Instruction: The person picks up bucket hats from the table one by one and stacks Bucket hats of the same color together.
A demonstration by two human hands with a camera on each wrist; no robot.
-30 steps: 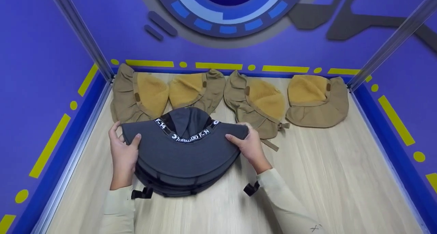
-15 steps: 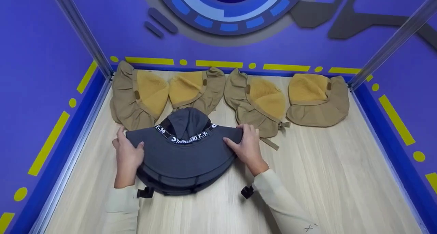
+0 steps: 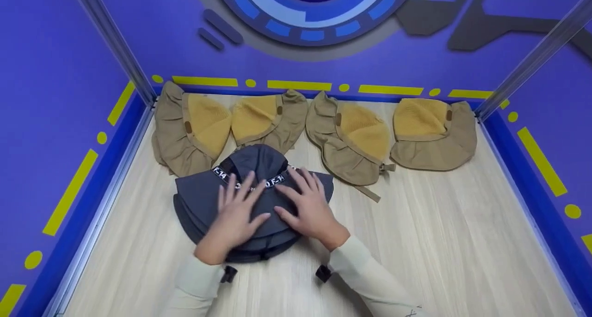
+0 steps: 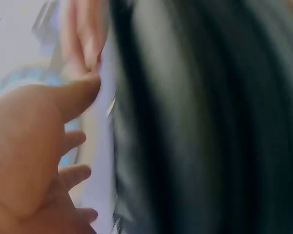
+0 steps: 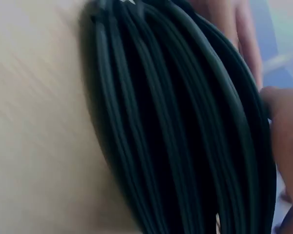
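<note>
A stack of dark grey sun hats lies in the middle of the table, folded brims layered toward the person. White lettering on a black band crosses the top hat. Over that brim my left hand spreads its fingers, fingertips at the band. My right hand lies beside it with fingers spread, also over the top hat. In the left wrist view the left thumb and fingers stand out straight beside the blurred hats. The right wrist view shows the layered brim edges side-on, with the right thumb against the uppermost one.
Several tan hats with yellow knitted crowns lie along the back wall: one at the far left, one beside it, one right of centre with a strap, and one at the far right. Blue-purple panels enclose the wooden table.
Both hands have let go of the top hat's side edges and moved inward over its brim, fingers spread. The top hat has settled slightly on the stack.
</note>
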